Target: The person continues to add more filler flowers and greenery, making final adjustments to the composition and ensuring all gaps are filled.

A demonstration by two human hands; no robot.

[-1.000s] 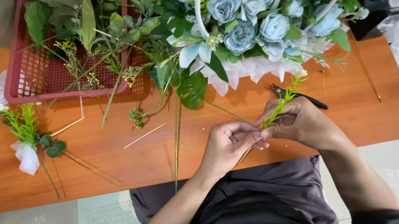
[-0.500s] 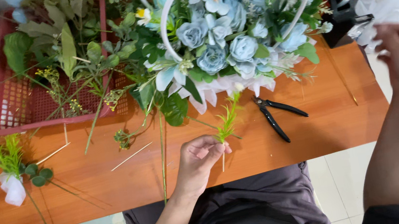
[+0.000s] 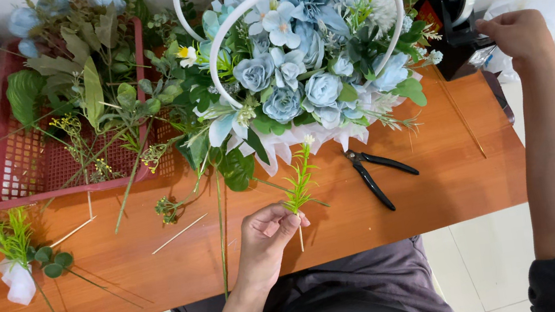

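My left hand [image 3: 265, 235] pinches a small green sprig [image 3: 300, 178] on a thin wooden stick, held upright over the orange table [image 3: 437, 194] near its front edge. My right hand [image 3: 519, 33] reaches out to the far right and touches a black tape dispenser [image 3: 455, 19] at the table's back corner. Between the hands stands a white-handled basket [image 3: 291, 0] full of pale blue artificial flowers [image 3: 289, 84]. Black pliers [image 3: 375, 171] lie on the table just right of the sprig.
A red mesh tray [image 3: 23, 172] holding leaves and stems sits at the back left. A small green bunch with white wrap [image 3: 14, 254] lies at the left edge. Loose wooden sticks [image 3: 179, 234] and a long stem [image 3: 221, 238] lie mid-table. White plastic [image 3: 548, 2] sits far right.
My right hand left the sprig, swung out to the right and now rests at the tape dispenser. My left hand keeps the sprig alone. The pliers lie uncovered on the table.
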